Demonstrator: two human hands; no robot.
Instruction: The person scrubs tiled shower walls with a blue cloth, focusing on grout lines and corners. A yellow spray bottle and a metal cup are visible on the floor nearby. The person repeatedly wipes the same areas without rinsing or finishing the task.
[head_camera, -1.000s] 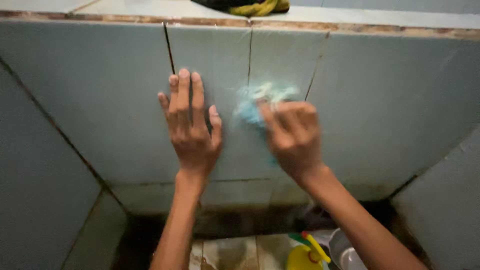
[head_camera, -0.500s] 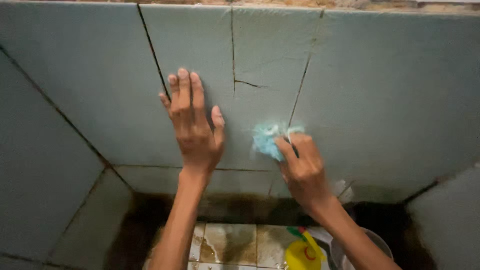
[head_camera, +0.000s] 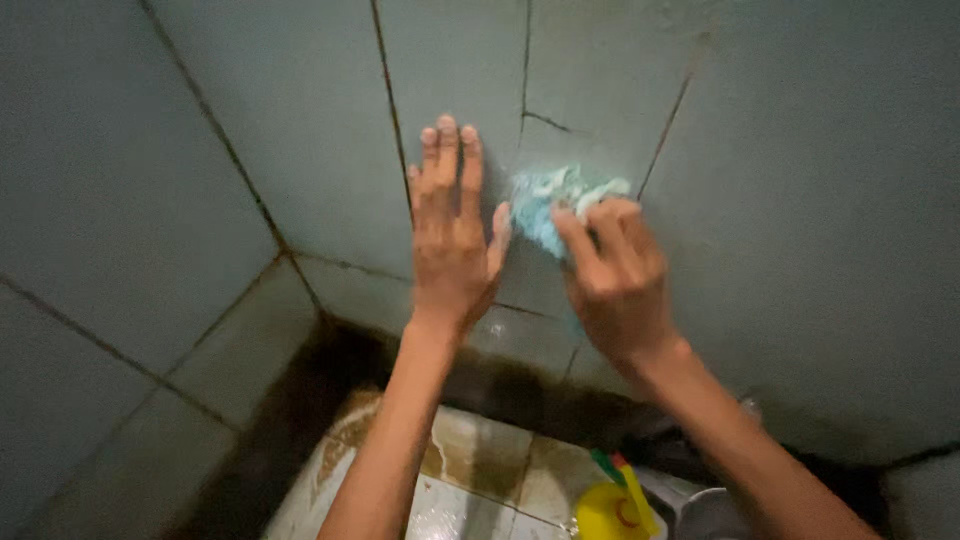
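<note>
My left hand (head_camera: 452, 235) lies flat against the pale green tiled wall (head_camera: 300, 120), fingers together and pointing up beside a dark grout line. My right hand (head_camera: 612, 278) presses a crumpled light-blue scrubbing pad (head_camera: 553, 203) onto the same wall just right of the left hand. The pad sits near a short crack in the tile. Both forearms reach up from the bottom of the view.
Below the wall runs a dark, stained strip (head_camera: 330, 370) above wet, brownish floor tiles (head_camera: 470, 470). A yellow bottle with a red and green cap (head_camera: 612, 505) and a grey metal bowl (head_camera: 712, 512) stand at the bottom right. A side wall (head_camera: 90, 330) closes in on the left.
The view has tilted and shifted down the wall, so the top ledge is out of sight. My right hand has moved the pad down and back up, closer to my left hand.
</note>
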